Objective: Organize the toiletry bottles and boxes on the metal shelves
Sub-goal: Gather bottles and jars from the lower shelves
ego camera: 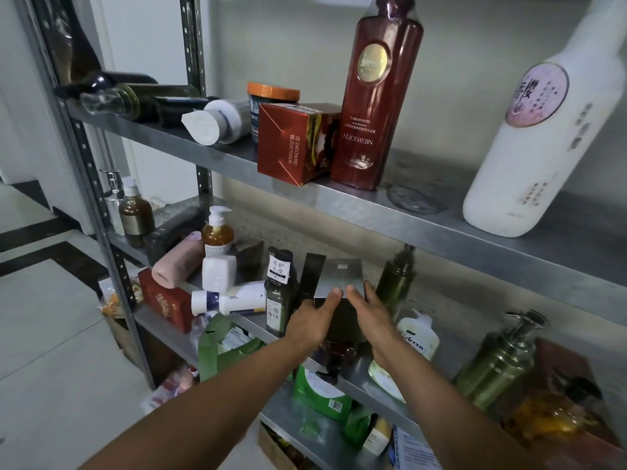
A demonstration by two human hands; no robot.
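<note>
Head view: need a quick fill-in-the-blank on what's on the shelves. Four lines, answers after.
1. The grey box being held sits one level ____ the top shelf.
2. The dark red bottle is labelled ____.
3. The jar behind the red box has an ____ lid.
4. The white bottle stands to the ____ of the dark red bottle.

Missing words: below; ALICEHEBN; orange; right.
</note>
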